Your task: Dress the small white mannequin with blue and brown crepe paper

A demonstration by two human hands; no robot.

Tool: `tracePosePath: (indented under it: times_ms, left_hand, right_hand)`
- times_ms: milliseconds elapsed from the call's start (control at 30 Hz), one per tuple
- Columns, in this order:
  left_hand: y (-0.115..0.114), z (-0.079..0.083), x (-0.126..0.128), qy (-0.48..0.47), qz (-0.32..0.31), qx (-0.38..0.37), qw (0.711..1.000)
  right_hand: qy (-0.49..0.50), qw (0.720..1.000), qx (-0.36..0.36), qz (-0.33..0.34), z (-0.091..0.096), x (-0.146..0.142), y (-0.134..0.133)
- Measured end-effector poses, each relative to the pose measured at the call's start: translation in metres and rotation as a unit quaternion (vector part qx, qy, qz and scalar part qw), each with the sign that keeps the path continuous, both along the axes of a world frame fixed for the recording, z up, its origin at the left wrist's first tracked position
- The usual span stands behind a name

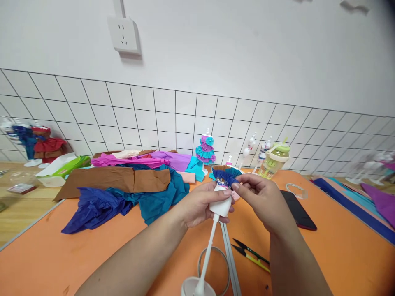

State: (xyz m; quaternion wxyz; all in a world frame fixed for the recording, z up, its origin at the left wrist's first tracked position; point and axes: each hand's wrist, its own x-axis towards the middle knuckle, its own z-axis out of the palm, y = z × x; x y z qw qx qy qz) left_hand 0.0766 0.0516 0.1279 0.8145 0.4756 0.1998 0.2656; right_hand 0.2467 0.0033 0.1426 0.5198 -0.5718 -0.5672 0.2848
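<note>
My left hand is wrapped round the body of a small white mannequin, which is tilted with its stand pole and round base toward me. Gathered blue crepe paper with a brown strip sits at the far end of the body. Between thumb and fingers, my right hand pinches the right edge of this blue paper. Beneath the pole, a metal ring lies on the orange table. Thread snips with a yellow handle rest below my right hand.
Brown, blue and teal crepe paper is piled at the left. Behind my hands stand a purple-and-turquoise dressed mannequin and a green-lidded bottle. A dark tablet or phone lies right of my right hand.
</note>
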Motion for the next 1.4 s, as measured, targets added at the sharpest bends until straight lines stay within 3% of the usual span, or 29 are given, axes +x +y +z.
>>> tracePosePath:
  times_ms: [533, 833, 1033, 1233, 1400]
  left_hand:
    - [-0.004, -0.001, 0.003, 0.031, 0.018, 0.05, 0.998]
    - [-0.009, -0.003, 0.009, 0.051, 0.086, 0.098, 0.99]
    - [-0.009, -0.005, 0.011, 0.022, 0.091, 0.108, 0.99]
    - [-0.01, -0.007, 0.012, 0.01, 0.101, 0.105, 0.989]
    - [-0.01, -0.006, 0.01, 0.032, 0.083, 0.116, 0.989]
  right_hand:
    - [-0.037, 0.998, 0.045, -0.028, 0.001, -0.004, -0.003]
    - [-0.03, 0.997, 0.056, -0.034, 0.001, -0.009, -0.003]
    - [-0.029, 0.998, 0.056, -0.03, 0.002, -0.013, -0.004]
    - [0.016, 0.989, 0.147, -0.03, 0.002, -0.017, -0.006]
    - [-0.022, 0.98, 0.17, -0.1, 0.001, -0.018, -0.006]
